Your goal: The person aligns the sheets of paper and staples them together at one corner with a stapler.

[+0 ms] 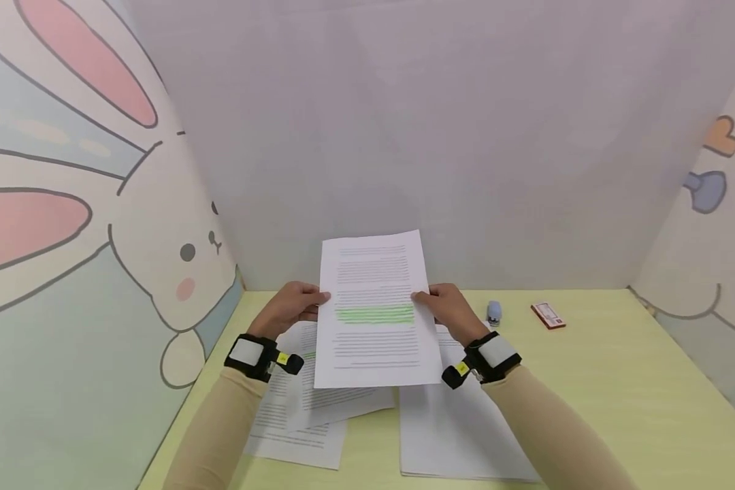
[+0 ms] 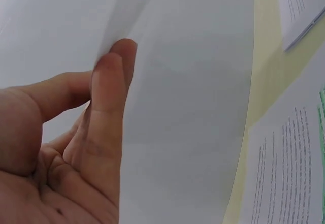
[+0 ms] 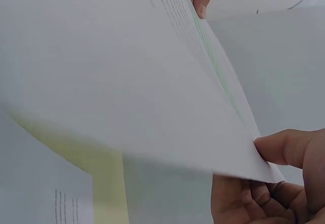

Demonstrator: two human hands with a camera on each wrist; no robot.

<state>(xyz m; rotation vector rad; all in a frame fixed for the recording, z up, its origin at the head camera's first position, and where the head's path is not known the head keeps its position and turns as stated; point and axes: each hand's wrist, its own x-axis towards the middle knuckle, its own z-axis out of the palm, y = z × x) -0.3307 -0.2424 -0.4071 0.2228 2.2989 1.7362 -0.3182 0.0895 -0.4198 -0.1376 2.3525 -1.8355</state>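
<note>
A printed sheet of paper [image 1: 373, 347] is held up over the table, several of its lines marked in green highlighter. My left hand [image 1: 290, 305] pinches its left edge, thumb in front and fingers behind. On the opposite edge my right hand [image 1: 456, 309] grips it the same way. The left wrist view shows the fingers [image 2: 106, 97] against the sheet's blank back. In the right wrist view the thumb [image 3: 284, 147] presses the paper's edge, which bends slightly. Below it, printed pages [image 1: 300, 439] overlap on the table at the left.
A paper stack [image 1: 459, 435] lies at the right, partly covered by the raised sheet and right forearm. Farther back are a small blue stapler [image 1: 494, 312] and a red-and-white box [image 1: 548, 316]. A plain back wall [image 1: 435, 136] and rabbit-painted side panels [image 1: 159, 252] enclose the yellow table [image 1: 618, 395].
</note>
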